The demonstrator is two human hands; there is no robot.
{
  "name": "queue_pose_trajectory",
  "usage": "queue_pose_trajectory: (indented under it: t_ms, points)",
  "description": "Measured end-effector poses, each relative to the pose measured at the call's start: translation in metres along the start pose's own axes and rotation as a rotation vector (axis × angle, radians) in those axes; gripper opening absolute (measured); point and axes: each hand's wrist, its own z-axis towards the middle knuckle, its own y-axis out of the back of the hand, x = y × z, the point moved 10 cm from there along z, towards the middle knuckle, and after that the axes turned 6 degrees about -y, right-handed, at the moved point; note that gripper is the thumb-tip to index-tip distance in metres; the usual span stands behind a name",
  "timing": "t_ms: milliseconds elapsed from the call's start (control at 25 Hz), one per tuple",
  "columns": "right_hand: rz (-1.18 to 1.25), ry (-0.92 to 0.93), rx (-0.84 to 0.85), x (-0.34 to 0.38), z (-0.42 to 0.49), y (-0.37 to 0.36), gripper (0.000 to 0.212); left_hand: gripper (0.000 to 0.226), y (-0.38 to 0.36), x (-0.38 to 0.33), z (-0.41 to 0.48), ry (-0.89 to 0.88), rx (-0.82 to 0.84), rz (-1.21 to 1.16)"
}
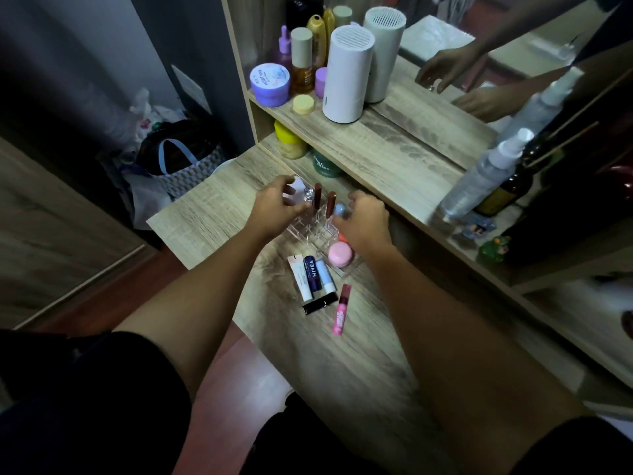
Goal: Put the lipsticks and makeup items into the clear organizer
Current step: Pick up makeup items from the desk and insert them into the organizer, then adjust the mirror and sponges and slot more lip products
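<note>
Reaching over the clear organizer (313, 226), both hands are at its far end w/ two brown lipsticks (318, 197) already standing upright in the far cells. Left hand (277, 204) sits at the organizer's left-far corner, fingers curled loosely, thumb and forefinger close on a small clear-capped item (308, 194); can't tell for sure if it's pinched or just touched, pic is blurred there. Right hand (364, 221) is at the organizer's right side, fingers bent around a pale blue rounded item (340, 211), looks held but not certain.

Pink jar (339, 254) and something orange (342, 237) lie at the organizer's near-right end, seemingly in the open tray part. Not yet loaded, on the desk (359, 354) just nearer than the organizer: white tube (300, 277), NIVEA stick (313, 271), pale blue stick (325, 275), black lipstick (320, 303), and a pink tube (342, 309) to their right.

To do this step well, imo: keep the left hand steadying the organizer, since it's light plastic and apt to slide. Drop each piece straight down, one per cell, upright, not knocking the brown ones. Round things go in the near tray, not the narrow cells. Then take the sticks nearest the organizer first.
</note>
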Motion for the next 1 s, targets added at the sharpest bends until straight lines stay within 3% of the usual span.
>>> queue_pose_trajectory:
  t_ms: [200,360,480,640,1000]
  points:
    - [0.110,0.043,-0.111,-0.003,-0.050,0.010,0.027,0.042,0.010,0.014,-0.046,0.085,-0.148,-0.013]
    - [0.057,-0.050,-0.032,-0.040,-0.077,-0.022,0.021,0.029,-0.014,0.034,-0.075,0.147,-0.025,0.144]
    - [-0.026,-0.193,0.025,-0.077,-0.092,-0.053,0.026,0.033,-0.040,0.060,-0.094,0.275,0.075,0.181]
    - [0.045,-0.320,0.048,-0.100,-0.098,-0.071,0.035,0.037,-0.060,0.073,-0.107,0.338,0.102,0.180]
    - [0.190,-0.348,0.028,-0.113,-0.104,-0.076,0.040,0.037,-0.062,0.083,-0.108,0.447,0.035,-0.021]
